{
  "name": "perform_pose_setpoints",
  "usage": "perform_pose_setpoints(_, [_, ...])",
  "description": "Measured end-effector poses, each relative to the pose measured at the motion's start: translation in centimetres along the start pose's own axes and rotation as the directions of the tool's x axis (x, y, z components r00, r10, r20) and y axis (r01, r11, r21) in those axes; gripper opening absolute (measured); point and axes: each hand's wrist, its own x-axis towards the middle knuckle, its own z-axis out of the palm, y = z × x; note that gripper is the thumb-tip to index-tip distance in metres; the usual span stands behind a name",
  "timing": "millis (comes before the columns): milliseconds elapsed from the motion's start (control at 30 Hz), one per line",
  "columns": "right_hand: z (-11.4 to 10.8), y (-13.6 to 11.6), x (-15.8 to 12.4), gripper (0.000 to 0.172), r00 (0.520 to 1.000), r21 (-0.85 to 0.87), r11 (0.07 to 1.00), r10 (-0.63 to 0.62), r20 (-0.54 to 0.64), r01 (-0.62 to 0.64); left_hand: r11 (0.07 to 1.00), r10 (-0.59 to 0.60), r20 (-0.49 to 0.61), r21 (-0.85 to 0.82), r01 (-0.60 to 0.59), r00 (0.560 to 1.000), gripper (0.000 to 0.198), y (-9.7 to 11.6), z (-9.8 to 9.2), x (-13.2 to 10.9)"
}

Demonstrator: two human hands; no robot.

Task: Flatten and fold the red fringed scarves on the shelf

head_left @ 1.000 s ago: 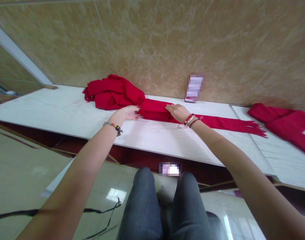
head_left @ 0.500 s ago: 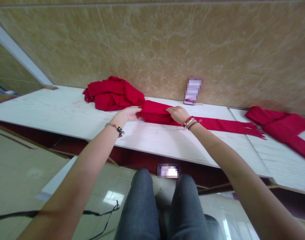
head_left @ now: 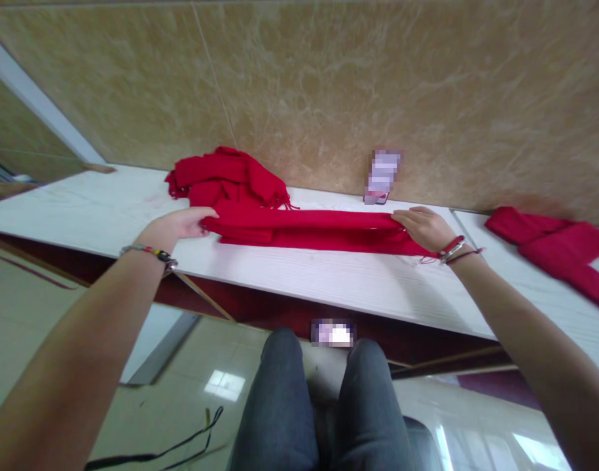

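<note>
Left hand and right hand, grips clamped on its ends, stretch a long red knitted scarf along the white counter; level ends matter next.

Red scarf; white wood-grain table; beige marbled wall; grey trousers.

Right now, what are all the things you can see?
stretched scarf: one, red, laid flat in the middle
scarf heap: one, red, just behind it, left
other scarf: one, red, far right
table tops: two, white, side by side
wall: one, tan marble, behind
blurred item: one, purplish, leaning on the wall
cord: one, black, on the floor
legs: two, grey trousers, bottom middle
left hand: one, beaded bracelet, fingers gripping the stretched scarf's left end
right hand: one, bracelets, fingers gripping its right end
</note>
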Motion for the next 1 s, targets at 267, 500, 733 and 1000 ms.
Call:
perform_pose_setpoints(267, [-0.1, -0.3, -2.0, 0.035, 0.997, 0.014, 0.998, 0.055, 0.056, -0.056, 0.994, -0.061, 0.127, -0.086, 0.072, 0.990, 0.020, -1.1, 1.3, 1.1])
perform_pose_setpoints(500, [2.9, -2.8, -2.3, 0.046, 0.955, 0.096, 0.993, 0.043, 0.293, -0.074, 0.991, -0.107, 0.206, -0.062, 0.122, 0.973, 0.023, -1.6, 1.3, 1.4])
perform_pose_setpoints(733, [3.4, -2.7, -2.3, 0.047, 0.946, 0.099, 0.990, 0.061, 0.318, -0.098, 0.985, -0.102, 0.224, -0.111, 0.129, 0.969, 0.016, -0.9, 2.1, -0.5])
perform_pose_setpoints(1000, [2.7, -4.6, 0.3, 0.047, 0.969, 0.044, 0.998, -0.043, 0.245, 0.033, 0.996, 0.051, 0.077, -0.079, -0.045, 0.996, 0.013, 0.4, 3.3, -1.1])
